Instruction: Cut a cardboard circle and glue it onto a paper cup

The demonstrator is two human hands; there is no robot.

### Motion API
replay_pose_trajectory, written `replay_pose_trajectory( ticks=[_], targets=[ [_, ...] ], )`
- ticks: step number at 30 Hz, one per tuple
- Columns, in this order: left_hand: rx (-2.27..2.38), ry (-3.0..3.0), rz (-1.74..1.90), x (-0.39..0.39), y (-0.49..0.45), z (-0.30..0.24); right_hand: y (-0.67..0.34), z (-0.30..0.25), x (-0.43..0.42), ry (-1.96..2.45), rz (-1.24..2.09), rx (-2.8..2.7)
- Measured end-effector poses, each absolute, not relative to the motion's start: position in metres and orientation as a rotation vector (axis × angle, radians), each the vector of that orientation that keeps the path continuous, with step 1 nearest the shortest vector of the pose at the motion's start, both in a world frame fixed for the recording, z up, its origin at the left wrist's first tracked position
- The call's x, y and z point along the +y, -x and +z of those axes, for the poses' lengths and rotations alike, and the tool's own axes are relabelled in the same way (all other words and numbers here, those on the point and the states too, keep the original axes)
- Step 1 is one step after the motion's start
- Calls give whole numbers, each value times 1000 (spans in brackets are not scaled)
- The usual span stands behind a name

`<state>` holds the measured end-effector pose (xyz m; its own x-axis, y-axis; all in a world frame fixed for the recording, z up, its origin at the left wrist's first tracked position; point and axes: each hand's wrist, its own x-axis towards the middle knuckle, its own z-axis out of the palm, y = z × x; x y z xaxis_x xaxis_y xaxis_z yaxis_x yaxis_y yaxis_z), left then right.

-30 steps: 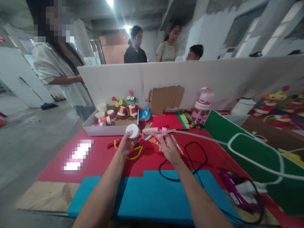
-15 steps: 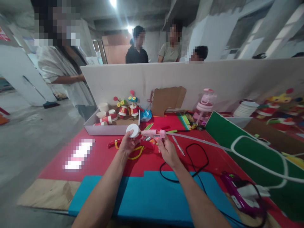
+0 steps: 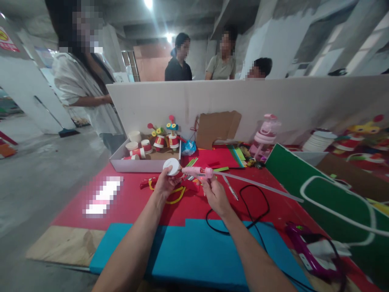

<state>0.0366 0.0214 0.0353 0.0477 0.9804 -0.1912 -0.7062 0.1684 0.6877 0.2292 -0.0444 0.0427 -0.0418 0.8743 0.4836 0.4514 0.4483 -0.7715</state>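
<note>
My left hand (image 3: 167, 183) is closed round a paper cup (image 3: 172, 166), whose round white end faces me. In my right hand (image 3: 215, 190) is a pink hot glue gun (image 3: 197, 173), gripped by its handle, its nozzle pointing left at the cup's edge. Whether the tip touches the cup I cannot tell. A long clear glue stick (image 3: 261, 186) sticks out of the gun's back to the right. Beneath my hands lie a yellow loop (image 3: 179, 197), a red-handled tool (image 3: 146, 183) and cut paper strips. A white pen (image 3: 231, 188) rests right of the gun.
A shallow box (image 3: 142, 165) at the back left holds paper cups and two cup figures. A cardboard piece (image 3: 217, 129) leans on the white partition (image 3: 152, 105). At right are a green board (image 3: 306, 190), purple device (image 3: 308, 249) and black cord (image 3: 267, 202). Several people stand beyond.
The whole view has shifted slightly, so everything sits a little further right. Both hands keep the cup and glue gun in nearly the same pose.
</note>
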Motion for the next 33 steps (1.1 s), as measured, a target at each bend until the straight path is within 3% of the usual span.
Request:
replay_pose_trajectory(
  ticks=[33],
  targets=[
    [717,-449,1381,19,-39,35,-225,35,-44,1224,431,-1797]
  ],
)
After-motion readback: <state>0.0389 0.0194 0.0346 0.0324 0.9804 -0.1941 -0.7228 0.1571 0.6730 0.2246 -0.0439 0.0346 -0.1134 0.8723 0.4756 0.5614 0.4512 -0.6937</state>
